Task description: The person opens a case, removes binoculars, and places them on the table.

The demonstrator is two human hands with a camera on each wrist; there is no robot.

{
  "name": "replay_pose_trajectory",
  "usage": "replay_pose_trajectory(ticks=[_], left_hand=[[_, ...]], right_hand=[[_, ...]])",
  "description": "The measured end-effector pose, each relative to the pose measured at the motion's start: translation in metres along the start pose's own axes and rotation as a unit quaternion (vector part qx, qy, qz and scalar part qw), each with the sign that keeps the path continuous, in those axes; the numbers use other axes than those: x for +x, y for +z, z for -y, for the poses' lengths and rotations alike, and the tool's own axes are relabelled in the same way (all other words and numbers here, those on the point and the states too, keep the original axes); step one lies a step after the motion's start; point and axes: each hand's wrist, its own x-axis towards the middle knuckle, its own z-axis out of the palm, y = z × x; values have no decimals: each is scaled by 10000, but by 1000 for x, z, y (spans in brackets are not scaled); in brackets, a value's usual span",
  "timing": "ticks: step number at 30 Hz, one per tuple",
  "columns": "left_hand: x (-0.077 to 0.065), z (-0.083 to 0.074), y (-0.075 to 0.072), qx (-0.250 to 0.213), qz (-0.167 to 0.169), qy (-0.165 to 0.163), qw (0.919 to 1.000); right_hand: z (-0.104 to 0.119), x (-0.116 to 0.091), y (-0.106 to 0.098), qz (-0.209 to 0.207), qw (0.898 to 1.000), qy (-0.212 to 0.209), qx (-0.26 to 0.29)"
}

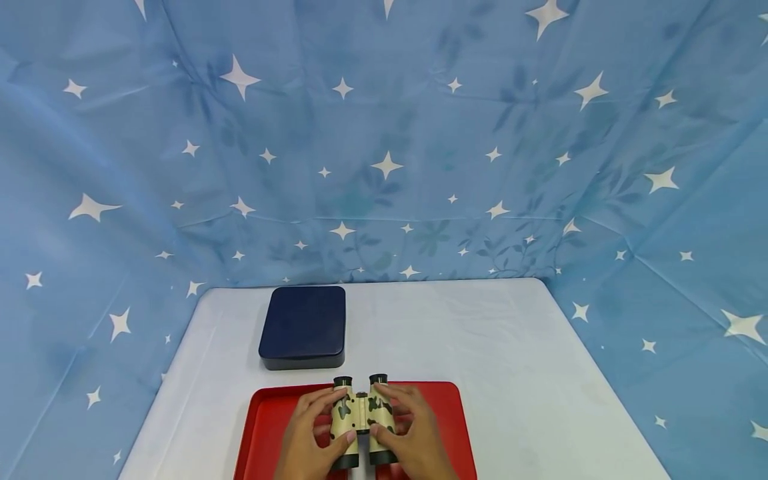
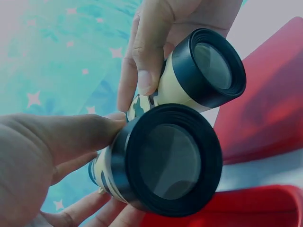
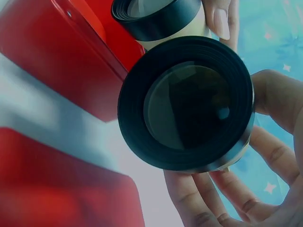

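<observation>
A pair of cream camouflage binoculars with black eyepieces and black-rimmed lenses is held between both hands. My left hand grips the left barrel, its thumb on the near part and its fingers spread along the outer side. On the right barrel, my right hand has its thumb near the wide end and its fingers toward the eyepiece. The wide glass lens of the left barrel faces the camera in the left wrist view. In the right wrist view, the right barrel's lens covers part of the fingers.
Beneath the binoculars, a left red tray and a right red tray lie side by side with a white gap between. A dark blue box sits behind them on the white table. Blue star-patterned cloth surrounds the table.
</observation>
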Motion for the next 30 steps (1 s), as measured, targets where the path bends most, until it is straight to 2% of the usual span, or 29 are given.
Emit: replay_pose_trajectory(ticks=[8,16,24,30], left_hand=[[2,-1,15,-124,248,226,9994],[6,0,34,-372,441,655,9962],[12,-1,56,-408,589,784,9943],[15,-5,67,-470,791,825,9923]], right_hand=[[-1,-4,-19,-41,9998,107,170],[-6,-9,-42,-61,9994,321,93],[-13,-13,-60,-305,9988,390,28],[-17,-16,-69,-513,9970,583,-71]])
